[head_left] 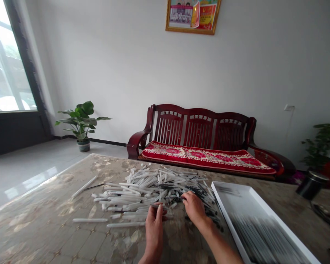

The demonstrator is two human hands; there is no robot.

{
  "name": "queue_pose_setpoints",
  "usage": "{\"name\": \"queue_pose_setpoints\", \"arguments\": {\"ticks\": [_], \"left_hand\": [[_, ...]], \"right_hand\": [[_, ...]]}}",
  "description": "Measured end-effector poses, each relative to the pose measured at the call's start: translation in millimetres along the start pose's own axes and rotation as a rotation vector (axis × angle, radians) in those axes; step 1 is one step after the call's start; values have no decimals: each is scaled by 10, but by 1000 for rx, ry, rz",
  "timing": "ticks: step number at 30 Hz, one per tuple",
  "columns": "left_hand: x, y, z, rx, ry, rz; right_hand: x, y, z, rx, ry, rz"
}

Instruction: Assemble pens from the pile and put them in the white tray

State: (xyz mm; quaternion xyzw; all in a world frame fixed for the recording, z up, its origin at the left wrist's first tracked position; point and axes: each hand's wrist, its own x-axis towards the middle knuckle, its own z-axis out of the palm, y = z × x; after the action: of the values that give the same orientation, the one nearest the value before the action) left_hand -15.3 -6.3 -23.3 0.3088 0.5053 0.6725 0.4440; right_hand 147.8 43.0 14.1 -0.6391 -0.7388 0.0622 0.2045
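Observation:
A heap of white pen-like sticks (pixel 132 190) lies on the table, with thin black sticks (pixel 202 190) mixed in on its right side. At the near edge of the heap, my left hand (pixel 154 220) is closed, thumb against fingers, on what looks like one white pen-like stick. My right hand (pixel 194 209) reaches into the dark sticks with its fingertips pinched together; what is between them is too small to make out. Right of this hand stands a shallow white tray (pixel 228 214) holding many thin dark sticks in a row, blurred.
The patterned tablecloth (pixel 44 220) covers the table. A loose white stick (pixel 89 220) lies left of the heap. At the far right are a black cylindrical container (pixel 312 185) and a dark cable (pixel 326 216). Behind the table stands a red wooden bench (pixel 199 128); a potted plant (pixel 84 121) is at left.

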Motion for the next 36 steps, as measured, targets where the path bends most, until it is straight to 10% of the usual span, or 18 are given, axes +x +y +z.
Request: {"name": "queue_pose_setpoints", "arguments": {"ticks": [19,36], "left_hand": [[57,-10,-6,-234,77,-201],[48,-13,7,-301,51,-187]], "right_hand": [[-24,-236,143,-193,-96,-242],[-287,-369,25,144,82,-234]]}}
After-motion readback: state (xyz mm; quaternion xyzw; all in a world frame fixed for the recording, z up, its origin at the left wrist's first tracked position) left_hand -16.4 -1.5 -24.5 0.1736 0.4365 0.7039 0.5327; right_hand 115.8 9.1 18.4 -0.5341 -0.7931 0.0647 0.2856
